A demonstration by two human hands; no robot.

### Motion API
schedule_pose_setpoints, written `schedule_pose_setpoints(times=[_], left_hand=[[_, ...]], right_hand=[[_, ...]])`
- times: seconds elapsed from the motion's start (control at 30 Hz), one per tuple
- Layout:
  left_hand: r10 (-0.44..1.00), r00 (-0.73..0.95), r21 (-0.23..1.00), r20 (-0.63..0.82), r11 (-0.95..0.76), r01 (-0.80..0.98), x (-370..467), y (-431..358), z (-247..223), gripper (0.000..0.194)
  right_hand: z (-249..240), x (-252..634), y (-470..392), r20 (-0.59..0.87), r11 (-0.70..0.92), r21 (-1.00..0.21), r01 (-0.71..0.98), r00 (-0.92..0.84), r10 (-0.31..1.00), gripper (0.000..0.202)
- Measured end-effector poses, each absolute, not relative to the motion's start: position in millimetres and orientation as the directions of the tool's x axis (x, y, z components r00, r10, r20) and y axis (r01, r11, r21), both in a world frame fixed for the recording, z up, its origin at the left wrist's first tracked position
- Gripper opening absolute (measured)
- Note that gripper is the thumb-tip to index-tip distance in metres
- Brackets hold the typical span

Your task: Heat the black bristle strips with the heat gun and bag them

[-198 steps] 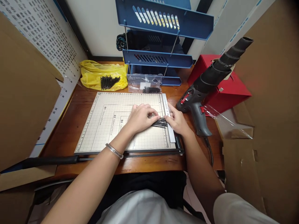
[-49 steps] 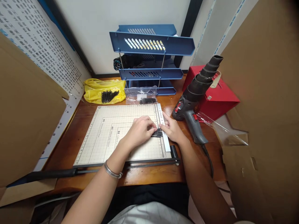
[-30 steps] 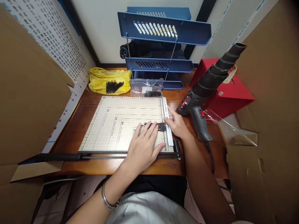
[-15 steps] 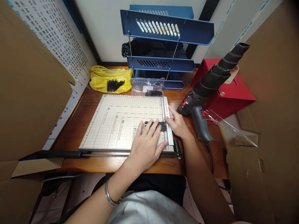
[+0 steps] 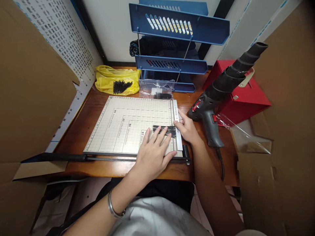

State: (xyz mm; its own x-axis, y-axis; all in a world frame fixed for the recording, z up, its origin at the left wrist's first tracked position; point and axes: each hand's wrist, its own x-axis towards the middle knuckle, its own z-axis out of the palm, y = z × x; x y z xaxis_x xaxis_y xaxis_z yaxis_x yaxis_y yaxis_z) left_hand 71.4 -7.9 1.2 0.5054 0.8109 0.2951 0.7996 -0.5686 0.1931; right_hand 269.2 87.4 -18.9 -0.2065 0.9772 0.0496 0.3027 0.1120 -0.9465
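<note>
A cream paper cutter board (image 5: 118,131) with printed grid lines lies on the wooden table. Its long black-handled arm (image 5: 66,157) runs along the near edge. Several thin black strips (image 5: 169,130) lie side by side at the board's right, their right ends by the pale metal ruler edge (image 5: 177,126). My left hand (image 5: 154,149) rests palm down with fingers spread, fingertips on the strips and thumb near the ruler. At the ruler's outer side, my right hand (image 5: 187,127) touches the edge with bent fingers; whether anything is pinched between them is hidden.
Behind the board are a yellow bag (image 5: 104,80) with black strips (image 5: 121,87) on it, a clear bag (image 5: 147,88) and blue trays (image 5: 206,29). A heat gun (image 5: 213,131) and red box (image 5: 256,101) stand right. Cardboard (image 5: 31,82) flanks the left.
The left fingers have shifted slightly on the strips, and more of the strips shows between and above them. The right hand stays at the ruler edge. The whole view has tilted slightly.
</note>
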Motion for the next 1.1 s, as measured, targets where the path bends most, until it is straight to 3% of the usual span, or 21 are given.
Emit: schedule_pose_setpoints(times=[0.53,1.1], left_hand=[[0.756,0.586,0.257,0.293,-0.652,0.713,67,-13,4,0.057],[0.797,0.496,0.223,0.346,-0.583,0.781,87,-25,-6,0.056]], right_hand=[[-19,270,87,0.053,0.118,-0.928,0.354,-0.188,0.981,0.077],[-15,266,86,0.048,0.111,-0.945,0.309,-0.205,0.978,0.076]])
